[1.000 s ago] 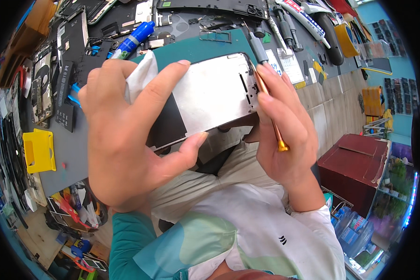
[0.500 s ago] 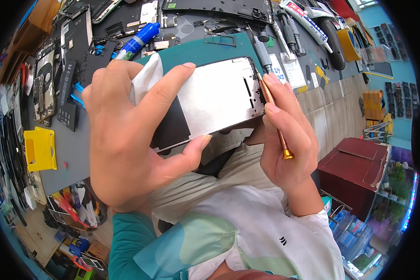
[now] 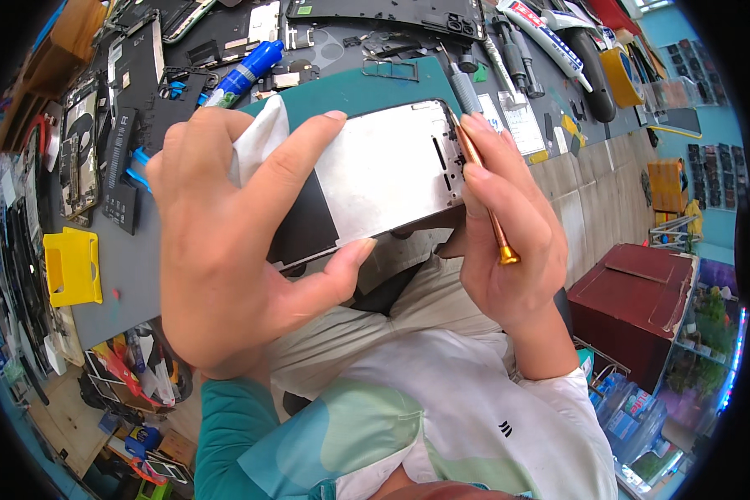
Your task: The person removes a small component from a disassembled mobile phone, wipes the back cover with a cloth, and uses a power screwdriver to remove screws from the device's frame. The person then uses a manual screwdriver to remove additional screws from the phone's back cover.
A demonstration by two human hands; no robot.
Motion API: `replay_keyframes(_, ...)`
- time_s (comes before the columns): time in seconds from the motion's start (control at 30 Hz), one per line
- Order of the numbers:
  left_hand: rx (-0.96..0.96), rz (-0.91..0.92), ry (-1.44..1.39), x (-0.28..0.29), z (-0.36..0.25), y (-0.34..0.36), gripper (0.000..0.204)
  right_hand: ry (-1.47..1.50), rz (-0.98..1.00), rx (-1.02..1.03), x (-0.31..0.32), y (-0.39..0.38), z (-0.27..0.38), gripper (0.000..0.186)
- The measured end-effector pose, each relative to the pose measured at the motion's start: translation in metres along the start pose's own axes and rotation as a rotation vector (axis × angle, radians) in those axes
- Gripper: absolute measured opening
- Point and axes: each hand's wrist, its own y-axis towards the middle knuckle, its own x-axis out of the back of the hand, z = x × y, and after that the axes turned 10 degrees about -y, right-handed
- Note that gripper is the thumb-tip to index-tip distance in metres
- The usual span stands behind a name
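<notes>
A phone screen assembly [image 3: 383,167], its silver metal back facing up with a black section at the left, lies tilted above the table's front edge. My left hand [image 3: 225,225] grips it between thumb and fingers, the thumb on the near edge. A white cloth [image 3: 261,142] is tucked in that hand between fingers and panel. Closed round a slim copper-coloured precision screwdriver [image 3: 485,187] with a flared gold end is my right hand [image 3: 517,225]. The screwdriver's tip is at the panel's far right corner; whether it touches is too small to tell.
Beneath the panel is a green mat [image 3: 342,87]. Behind lie a blue marker [image 3: 246,75], phone parts, a white tube [image 3: 546,42] and several screwdrivers [image 3: 521,62]. A yellow plastic holder [image 3: 72,267] stands at left. A dark red box [image 3: 629,296] sits to the right.
My right hand has shifted slightly up and left, carrying the screwdriver's tip farther along the panel's right edge toward the far corner. The left hand and panel have barely moved.
</notes>
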Motion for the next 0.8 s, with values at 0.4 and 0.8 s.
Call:
replay_keyframes(0.4, -0.004, 0.001, 0.01, -0.0004, -0.0006, 0.001, 0.087, 0.023, 0.027, -0.024, 0.0075, -0.0043, 0.0032, 0.057)
replay_keyframes(0.8, -0.004, -0.021, 0.013, -0.0012, -0.0003, 0.0007, 0.086, 0.055, 0.003, -0.019, 0.0029, -0.0019, -0.0006, 0.056)
